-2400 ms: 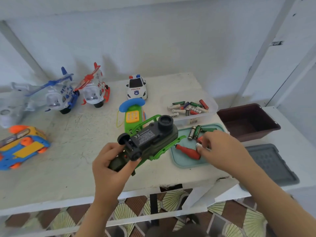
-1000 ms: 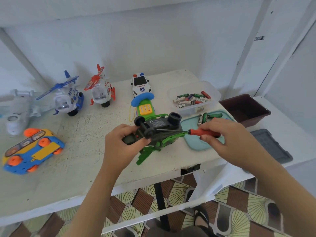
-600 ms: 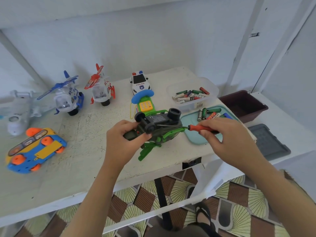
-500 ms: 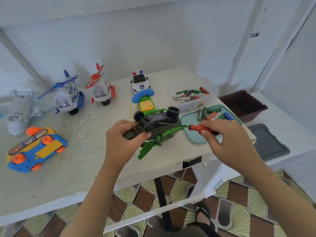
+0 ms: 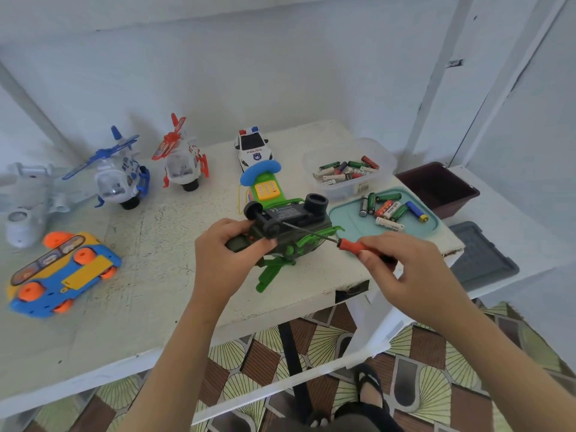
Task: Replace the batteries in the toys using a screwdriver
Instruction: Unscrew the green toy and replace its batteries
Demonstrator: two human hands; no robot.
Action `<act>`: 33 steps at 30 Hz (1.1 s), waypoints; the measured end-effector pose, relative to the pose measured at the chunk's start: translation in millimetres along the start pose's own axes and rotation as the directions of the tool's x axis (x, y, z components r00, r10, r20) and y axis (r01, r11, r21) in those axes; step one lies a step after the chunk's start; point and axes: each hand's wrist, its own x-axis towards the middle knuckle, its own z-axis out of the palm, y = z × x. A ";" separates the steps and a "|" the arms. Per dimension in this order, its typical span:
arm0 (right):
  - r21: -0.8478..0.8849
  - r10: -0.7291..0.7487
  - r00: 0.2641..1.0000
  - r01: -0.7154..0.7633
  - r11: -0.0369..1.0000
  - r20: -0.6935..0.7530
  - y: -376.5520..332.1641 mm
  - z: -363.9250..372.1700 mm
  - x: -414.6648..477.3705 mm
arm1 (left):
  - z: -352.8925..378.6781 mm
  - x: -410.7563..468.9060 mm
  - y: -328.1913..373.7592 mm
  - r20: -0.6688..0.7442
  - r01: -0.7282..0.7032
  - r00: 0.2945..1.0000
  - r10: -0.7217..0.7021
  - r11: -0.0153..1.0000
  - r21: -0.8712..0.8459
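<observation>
A dark green toy helicopter [image 5: 293, 222] lies belly-up near the table's front edge, black wheels upward. My left hand [image 5: 227, 254] grips its tail end. My right hand [image 5: 402, 266] holds a red-handled screwdriver [image 5: 349, 244], and the thin shaft points left with its tip against the toy's black underside. Several loose batteries [image 5: 389, 210] lie on a teal tray [image 5: 343, 219] just behind my right hand. A clear plastic box [image 5: 346, 188] farther back holds several more batteries.
A toy phone [image 5: 265, 185] and a police car [image 5: 252, 148] stand behind the helicopter. Two toy helicopters [image 5: 121, 179] [image 5: 184, 160], a white plane [image 5: 25, 210] and a blue-and-yellow car [image 5: 59, 272] fill the left. A brown tub [image 5: 436, 188] and a grey lid [image 5: 480, 257] sit right.
My right hand picked the screwdriver off the teal tray and brought its tip to the helicopter's underside. My left hand lowered the toy towards the table.
</observation>
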 end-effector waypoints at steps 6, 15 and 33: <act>-0.087 -0.066 0.998 0.064 0.994 -0.013 -2.8 -0.5 -0.8 | 0.5 -2.1 5.8 0.022 0.001 1.000 -0.001 1.000 0.005; -0.124 -0.008 0.985 -0.014 0.992 -0.173 -12.3 11.3 -12.1 | 5.1 -6.2 5.0 0.014 -0.045 0.999 0.044 0.998 0.039; -0.094 0.372 0.902 -0.399 0.912 -0.218 48.7 11.1 28.1 | 3.7 -6.9 11.1 0.072 -0.132 0.990 0.119 0.967 0.216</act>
